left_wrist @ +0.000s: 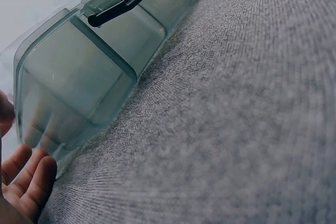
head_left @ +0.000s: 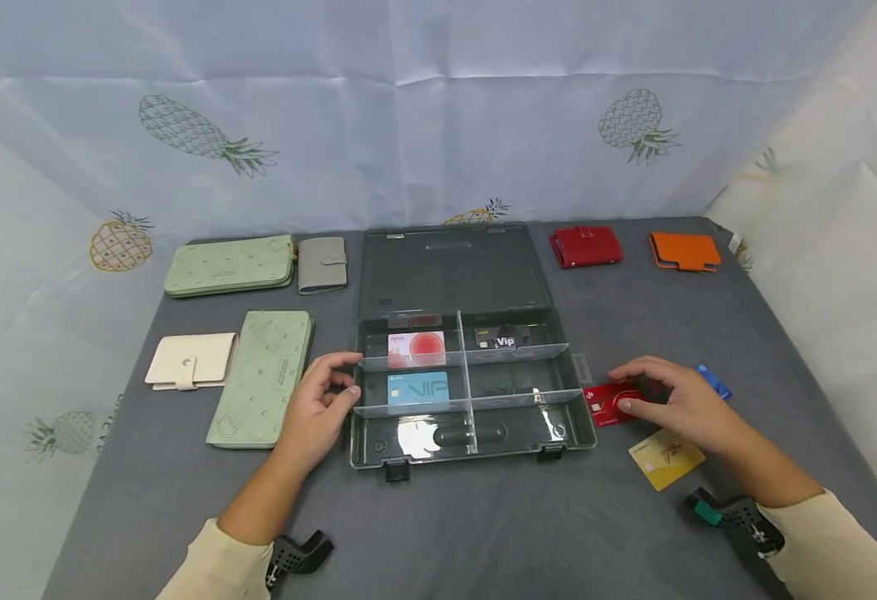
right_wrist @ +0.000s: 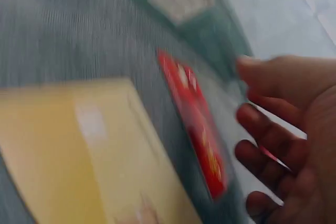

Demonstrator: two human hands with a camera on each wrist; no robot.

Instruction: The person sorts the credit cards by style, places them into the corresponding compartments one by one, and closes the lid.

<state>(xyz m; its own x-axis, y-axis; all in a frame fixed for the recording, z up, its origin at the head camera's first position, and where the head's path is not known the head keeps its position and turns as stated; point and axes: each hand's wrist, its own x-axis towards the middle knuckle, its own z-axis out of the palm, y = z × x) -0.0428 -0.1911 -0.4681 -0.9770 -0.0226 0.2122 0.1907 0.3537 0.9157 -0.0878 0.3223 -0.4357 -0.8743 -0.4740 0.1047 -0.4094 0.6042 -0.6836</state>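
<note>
My left hand [head_left: 317, 408] rests relaxed and empty against the organizer box [head_left: 483, 433] at frame centre, where three cards already sit. Right of it, my right hand [head_left: 679, 404] hovers loosely spread over the red card [head_left: 609, 405]; yellow card [head_left: 666, 460] and blue card [head_left: 714, 382] wait.

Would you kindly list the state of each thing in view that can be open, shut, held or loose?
Organiser box: lid open, lying back flat.
Front latches: undone.
Red card: on the cloth, right hand over it; grip unclear.
Left hand: relaxed at the box's left wall.
Yellow card: loose, flat.
Blue card: loose, partly hidden.
Red wallet: shut.
Orange wallet: shut.
Green wallets: shut.
</note>
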